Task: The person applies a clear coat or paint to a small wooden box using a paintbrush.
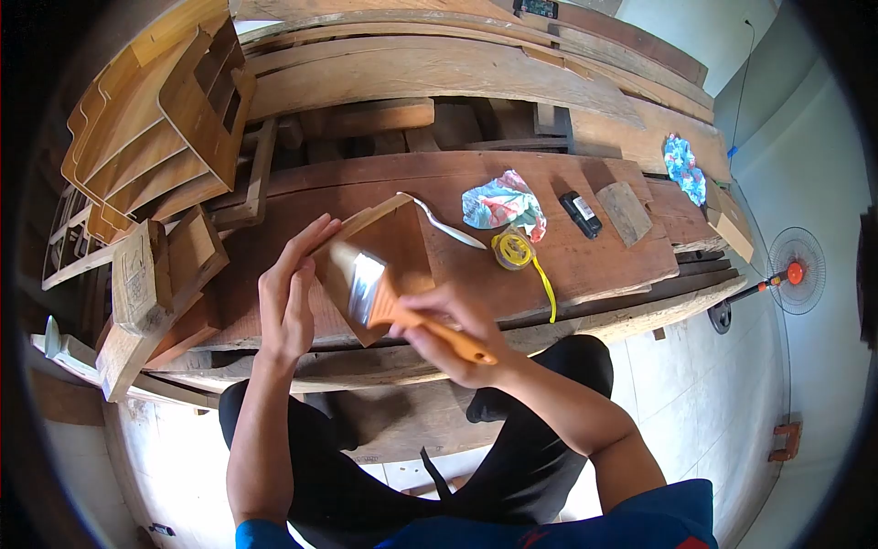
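Observation:
My right hand [450, 331] is wrapped around the orange handle of a wide paintbrush [368, 284]. Its pale bristles, blurred by motion, are over a small brown wooden box [402, 252] tilted on the plank in front of me. My left hand [291, 285] is at the left side of that box, fingers stretched out along its edge and not wrapped round it. To the right of the box lies a white plastic spoon-like utensil [444, 225]. Past it are a crumpled patterned cloth [505, 203] and a roll of yellow tape [512, 249] with a loose end.
A wooden shelf organizer [165, 137] stands at the left, with wood blocks [142, 279] below it. A black device [580, 215] and a sandpaper-like piece [625, 213] lie on the brown plank [594, 265]. Stacked boards [430, 69] fill the back; a fan [794, 272] stands right.

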Motion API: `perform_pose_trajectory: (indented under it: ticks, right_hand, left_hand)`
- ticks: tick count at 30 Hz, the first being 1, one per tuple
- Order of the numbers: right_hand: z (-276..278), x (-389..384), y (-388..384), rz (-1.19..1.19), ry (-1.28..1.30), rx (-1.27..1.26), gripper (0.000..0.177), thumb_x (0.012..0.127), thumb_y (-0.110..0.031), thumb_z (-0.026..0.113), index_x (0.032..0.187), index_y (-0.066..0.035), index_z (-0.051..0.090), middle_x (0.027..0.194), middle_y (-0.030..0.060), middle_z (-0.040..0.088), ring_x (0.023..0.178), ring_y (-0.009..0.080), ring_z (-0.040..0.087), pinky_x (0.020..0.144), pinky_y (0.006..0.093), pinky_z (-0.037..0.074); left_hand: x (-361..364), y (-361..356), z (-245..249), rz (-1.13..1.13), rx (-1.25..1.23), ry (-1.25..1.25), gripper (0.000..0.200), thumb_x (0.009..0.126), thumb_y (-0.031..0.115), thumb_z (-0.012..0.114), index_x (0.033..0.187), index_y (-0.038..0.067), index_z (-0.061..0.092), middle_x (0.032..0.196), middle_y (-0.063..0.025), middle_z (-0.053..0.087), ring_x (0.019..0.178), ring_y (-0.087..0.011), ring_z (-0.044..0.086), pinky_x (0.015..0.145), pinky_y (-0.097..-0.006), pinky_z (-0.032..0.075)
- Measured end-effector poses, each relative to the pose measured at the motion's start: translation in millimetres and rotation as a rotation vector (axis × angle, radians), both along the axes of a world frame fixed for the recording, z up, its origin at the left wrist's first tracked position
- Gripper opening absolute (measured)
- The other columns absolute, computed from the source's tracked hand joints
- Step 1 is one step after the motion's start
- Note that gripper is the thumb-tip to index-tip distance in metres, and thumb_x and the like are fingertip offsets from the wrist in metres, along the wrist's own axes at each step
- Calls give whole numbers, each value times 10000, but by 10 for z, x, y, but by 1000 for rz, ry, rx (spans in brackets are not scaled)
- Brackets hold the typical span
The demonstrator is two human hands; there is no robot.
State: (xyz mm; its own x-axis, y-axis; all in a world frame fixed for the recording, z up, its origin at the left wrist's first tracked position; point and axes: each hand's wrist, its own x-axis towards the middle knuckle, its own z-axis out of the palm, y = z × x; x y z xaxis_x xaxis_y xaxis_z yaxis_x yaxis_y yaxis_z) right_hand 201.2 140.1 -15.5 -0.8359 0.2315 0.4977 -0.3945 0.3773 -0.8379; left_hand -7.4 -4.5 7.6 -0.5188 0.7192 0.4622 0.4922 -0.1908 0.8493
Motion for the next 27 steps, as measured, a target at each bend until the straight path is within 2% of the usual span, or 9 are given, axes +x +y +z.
perform_pose_trajectory:
  ticks: [1, 3, 6, 10, 13, 14, 18, 22, 27]
  right_hand:
    - [66, 52, 9, 41, -88, 131, 306, 1051, -92, 624, 1334, -21, 530, 1065, 149, 763, 1002, 192, 775, 873, 311, 598]
    - [-3, 24, 8, 11, -75, 192, 325, 1048, -102, 636, 1345, -25, 530, 1006, 127, 779, 987, 177, 777, 864, 298, 592]
    - [16, 9, 45, -89, 54, 67, 350, 1042, -95, 643, 1362, -17, 525, 1078, 148, 760, 993, 185, 776, 881, 305, 598]
    - [-53, -34, 8, -89, 40, 45, 352, 1030, -79, 661, 1350, -15, 533, 1212, 191, 695, 1003, 221, 781, 909, 309, 609]
    - [-43, -56, -30, -107, 29, 165, 313, 1015, -130, 698, 1300, -83, 578, 1058, 120, 730, 969, 195, 776, 786, 315, 628]
    - [-31, -54, 0, -83, 15, 180, 292, 1003, -117, 702, 1271, -77, 594, 1034, 125, 732, 958, 208, 784, 779, 313, 626]
    - [29, -69, 73, -126, 86, 57, 252, 1014, -99, 680, 1247, -53, 594, 1045, 128, 760, 932, 198, 795, 795, 288, 626]
    - [16, -125, 93, -205, 125, 58, 269, 1017, -116, 681, 1259, -58, 579, 1060, 136, 763, 929, 207, 791, 802, 289, 624]
    - [10, -111, 55, -90, 5, 102, 268, 1017, -177, 689, 1248, -78, 595, 1000, 96, 770, 851, 207, 781, 805, 308, 617]
  left_hand:
    - [-4, 9, -12, -10, 14, -11, 471, 1069, 128, 398, 1462, -68, 571, 1421, -238, 662, 1353, -306, 621, 1179, -384, 430]
    - [-7, 12, -17, -18, 18, -10, 471, 1069, 124, 399, 1462, -69, 569, 1424, -241, 659, 1355, -304, 620, 1179, -387, 431]
    - [-2, -2, -5, 1, -1, 7, 471, 1067, 116, 395, 1464, -68, 568, 1430, -239, 655, 1357, -297, 618, 1179, -389, 431]
    - [-22, -13, -14, 19, -16, 7, 471, 1064, 109, 396, 1467, -64, 569, 1442, -226, 652, 1355, -296, 619, 1177, -387, 429]
    - [-31, -6, -22, 13, -7, -19, 466, 1063, 102, 404, 1466, -64, 569, 1442, -224, 653, 1352, -301, 621, 1168, -381, 434]
    - [-26, -5, -18, 12, -4, -34, 463, 1063, 100, 408, 1465, -64, 570, 1440, -224, 655, 1351, -303, 622, 1165, -379, 436]
    - [18, -11, 54, 32, -56, 15, 457, 1061, 63, 397, 1465, -65, 567, 1424, -232, 662, 1348, -303, 624, 1159, -373, 438]
    - [50, -10, 15, 33, -21, 4, 451, 1073, 45, 378, 1469, -57, 567, 1419, -239, 660, 1351, -302, 621, 1167, -373, 432]
    - [13, -37, 1, 34, -17, -30, 448, 1084, 47, 379, 1482, -55, 556, 1424, -234, 659, 1357, -293, 614, 1172, -373, 426]
